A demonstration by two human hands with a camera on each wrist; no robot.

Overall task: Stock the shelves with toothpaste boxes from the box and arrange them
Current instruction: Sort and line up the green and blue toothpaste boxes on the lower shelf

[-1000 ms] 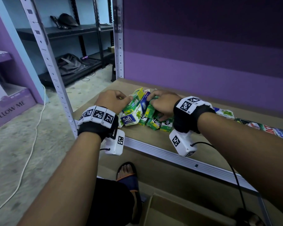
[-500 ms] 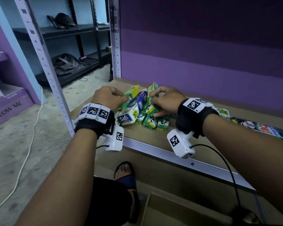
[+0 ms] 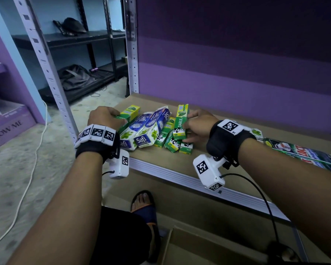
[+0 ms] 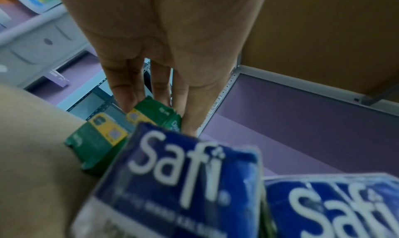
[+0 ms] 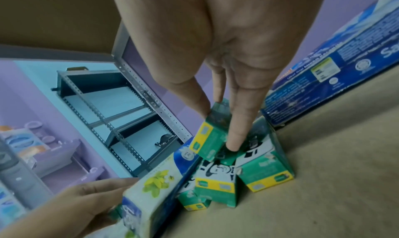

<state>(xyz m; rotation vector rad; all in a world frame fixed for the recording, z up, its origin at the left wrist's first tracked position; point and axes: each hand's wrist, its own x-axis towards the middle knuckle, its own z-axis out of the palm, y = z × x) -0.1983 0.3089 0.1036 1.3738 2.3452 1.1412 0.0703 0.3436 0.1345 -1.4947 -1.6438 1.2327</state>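
A green Darlie box [image 3: 182, 121] is pinched by the right hand [image 3: 198, 125]; a green box [image 3: 129, 113] is gripped by the left hand [image 3: 105, 117]. Safi boxes [image 3: 147, 129] are heaped between them on the shelf [image 3: 237, 169].

"Safi" on blue boxes [image 3: 144, 131]; "DARLIE" on green box [image 3: 181, 121].

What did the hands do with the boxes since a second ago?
The right hand lifted one green box up off the pile. The left hand drew another green box leftward. The blue Safi boxes stayed lying on the shelf.
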